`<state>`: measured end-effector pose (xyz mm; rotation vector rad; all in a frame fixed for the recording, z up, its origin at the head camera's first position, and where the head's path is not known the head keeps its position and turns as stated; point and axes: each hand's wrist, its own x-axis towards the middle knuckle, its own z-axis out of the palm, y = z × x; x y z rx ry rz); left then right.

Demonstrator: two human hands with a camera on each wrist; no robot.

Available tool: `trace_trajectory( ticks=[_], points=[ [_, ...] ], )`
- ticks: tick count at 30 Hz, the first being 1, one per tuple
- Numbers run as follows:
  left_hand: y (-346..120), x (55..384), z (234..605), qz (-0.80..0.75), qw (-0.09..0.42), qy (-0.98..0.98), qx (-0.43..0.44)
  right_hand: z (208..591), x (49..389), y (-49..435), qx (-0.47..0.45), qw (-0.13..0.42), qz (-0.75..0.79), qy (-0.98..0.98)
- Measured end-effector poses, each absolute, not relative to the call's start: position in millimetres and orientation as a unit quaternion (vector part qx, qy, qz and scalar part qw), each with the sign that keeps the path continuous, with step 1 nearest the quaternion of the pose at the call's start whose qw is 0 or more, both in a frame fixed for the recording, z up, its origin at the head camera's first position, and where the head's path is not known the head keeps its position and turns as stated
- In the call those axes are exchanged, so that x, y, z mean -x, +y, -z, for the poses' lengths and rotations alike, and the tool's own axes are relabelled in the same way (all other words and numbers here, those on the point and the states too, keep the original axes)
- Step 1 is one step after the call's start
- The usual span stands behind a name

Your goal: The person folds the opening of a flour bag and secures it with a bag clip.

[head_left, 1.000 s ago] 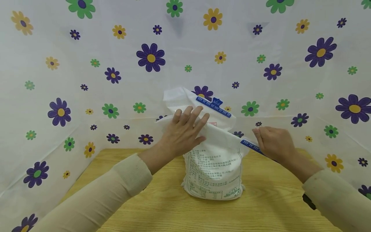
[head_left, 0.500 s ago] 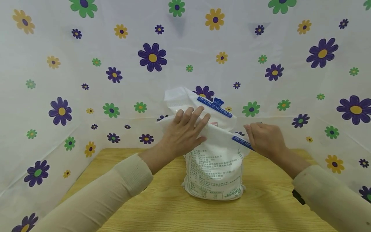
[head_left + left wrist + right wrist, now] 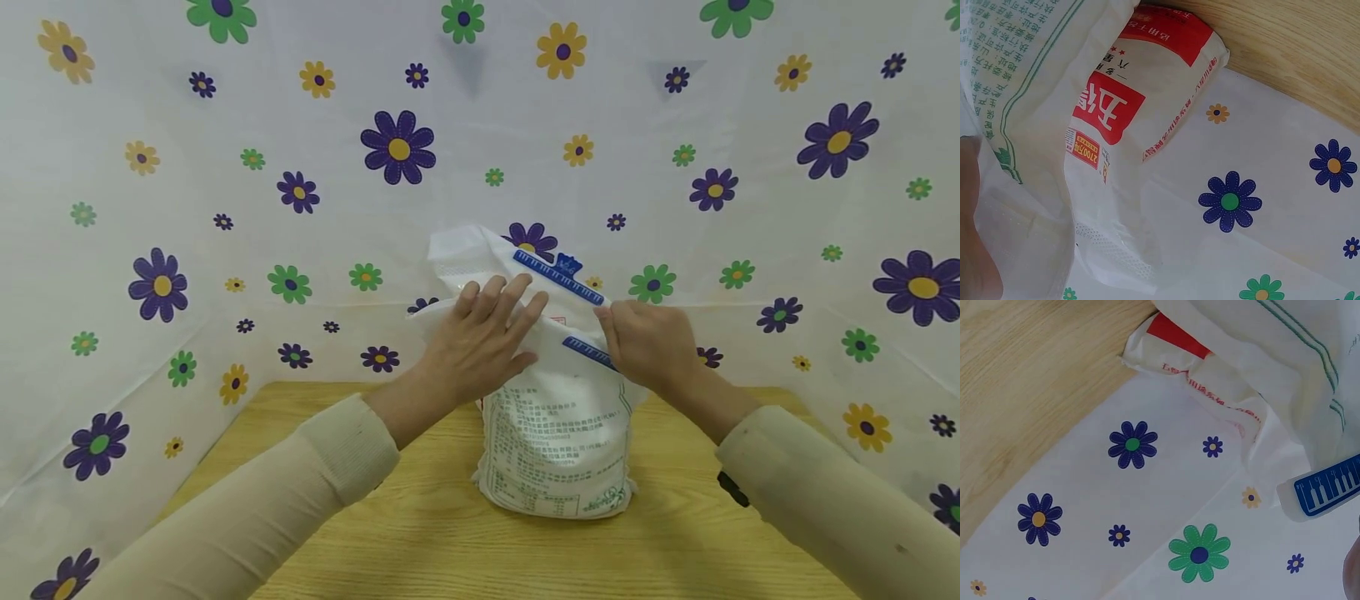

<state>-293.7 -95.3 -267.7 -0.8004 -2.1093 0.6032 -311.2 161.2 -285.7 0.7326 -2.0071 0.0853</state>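
Note:
A white printed flour bag stands upright on the table, its top edge sloping. My left hand rests on that top with fingers spread and the thumb apart; the palm side is hidden. My right hand grips a long blue clip with a piano-key pattern, which lies along the bag's sloping top. In the right wrist view, the end of this clip shows beside the bag's white cloth. Behind stands a second white bag with red panels, its top pinched by another blue clip.
The wooden table spreads in front of and beside the bags. A white flower-printed sheet rises behind and on both sides. A dark band is on my right wrist.
My right hand has moved left with the blue clip, from beyond the bag's right corner to along its top edge. My left hand has stayed on the bag.

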Motion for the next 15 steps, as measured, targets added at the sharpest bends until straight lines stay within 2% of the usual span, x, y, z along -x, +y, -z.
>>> trace_trajectory(
  ticks=[15],
  points=[
    [-94,294,269,-0.206,0.403,-0.83,0.327,271,314,125,-0.29,0.475,-0.051,-0.829]
  ],
)
